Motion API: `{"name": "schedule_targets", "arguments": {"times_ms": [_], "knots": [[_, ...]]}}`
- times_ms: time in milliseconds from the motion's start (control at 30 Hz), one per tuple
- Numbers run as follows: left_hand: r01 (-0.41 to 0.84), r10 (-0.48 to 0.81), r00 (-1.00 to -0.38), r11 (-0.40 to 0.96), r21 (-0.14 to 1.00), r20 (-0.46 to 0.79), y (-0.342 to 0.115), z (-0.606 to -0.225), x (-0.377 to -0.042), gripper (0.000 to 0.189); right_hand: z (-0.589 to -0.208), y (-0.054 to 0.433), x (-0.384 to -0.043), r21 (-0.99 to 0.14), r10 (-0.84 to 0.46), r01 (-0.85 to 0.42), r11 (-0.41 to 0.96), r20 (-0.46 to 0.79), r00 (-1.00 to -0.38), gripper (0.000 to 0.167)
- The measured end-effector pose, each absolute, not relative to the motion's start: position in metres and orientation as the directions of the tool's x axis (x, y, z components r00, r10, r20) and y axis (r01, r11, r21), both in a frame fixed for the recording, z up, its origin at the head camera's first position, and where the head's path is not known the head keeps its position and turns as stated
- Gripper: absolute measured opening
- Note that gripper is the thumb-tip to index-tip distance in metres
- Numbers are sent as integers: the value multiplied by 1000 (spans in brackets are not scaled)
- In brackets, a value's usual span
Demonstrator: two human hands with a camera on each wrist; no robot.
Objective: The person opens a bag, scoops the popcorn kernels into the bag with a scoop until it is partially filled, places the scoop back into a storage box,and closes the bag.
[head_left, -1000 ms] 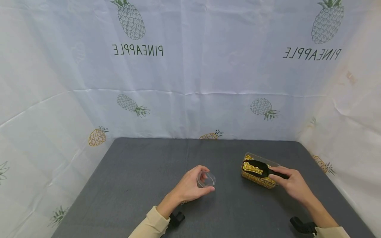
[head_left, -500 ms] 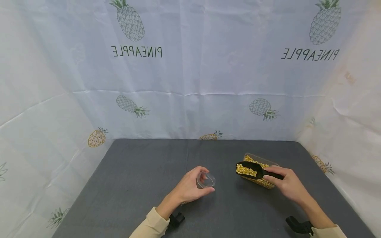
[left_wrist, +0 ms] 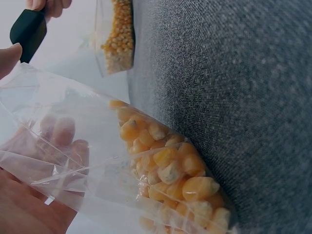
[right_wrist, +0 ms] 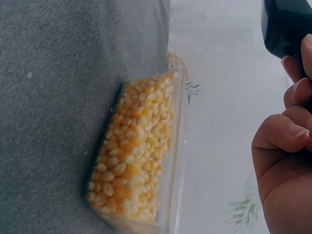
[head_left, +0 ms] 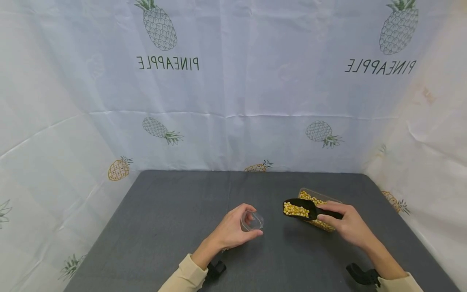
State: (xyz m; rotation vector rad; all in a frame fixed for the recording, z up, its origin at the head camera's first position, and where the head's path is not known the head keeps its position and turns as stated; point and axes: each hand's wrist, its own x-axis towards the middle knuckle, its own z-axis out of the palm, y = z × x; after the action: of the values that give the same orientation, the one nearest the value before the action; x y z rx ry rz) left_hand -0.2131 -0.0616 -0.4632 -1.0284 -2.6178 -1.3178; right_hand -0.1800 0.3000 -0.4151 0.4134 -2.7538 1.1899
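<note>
My left hand (head_left: 231,231) holds a clear plastic bag (head_left: 253,221) by its spread mouth, fingers and thumb curved around the opening. In the left wrist view, corn kernels (left_wrist: 170,175) fill the bag's lower part, close over the grey cloth. My right hand (head_left: 348,223) grips a black scoop (head_left: 313,211) by its handle. Yellow kernels (head_left: 294,209) lie in the scoop's bowl, which points left toward the bag with a gap between them. Beneath and behind the scoop stands a clear rectangular container (right_wrist: 178,161), its corn kernels (right_wrist: 134,146) visible through the wall.
A dark grey cloth (head_left: 175,219) covers the table. White curtain (head_left: 233,89) printed with pineapples hangs behind it and along both sides. Black camera mounts show at the left wrist (head_left: 217,269) and the right wrist (head_left: 363,275).
My right hand has lifted the loaded scoop from over the container and carried it left, past the container's near left edge. The left hand and the bag have stayed in place.
</note>
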Motion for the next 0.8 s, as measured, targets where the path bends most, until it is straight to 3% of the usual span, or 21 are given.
{"name": "schedule_targets", "arguments": {"times_ms": [800], "knots": [[571,547,-780,426,702,302,-62,-463,-213,59,-401,273,-187,-691,-308,-379,615,233,-923,34]]}}
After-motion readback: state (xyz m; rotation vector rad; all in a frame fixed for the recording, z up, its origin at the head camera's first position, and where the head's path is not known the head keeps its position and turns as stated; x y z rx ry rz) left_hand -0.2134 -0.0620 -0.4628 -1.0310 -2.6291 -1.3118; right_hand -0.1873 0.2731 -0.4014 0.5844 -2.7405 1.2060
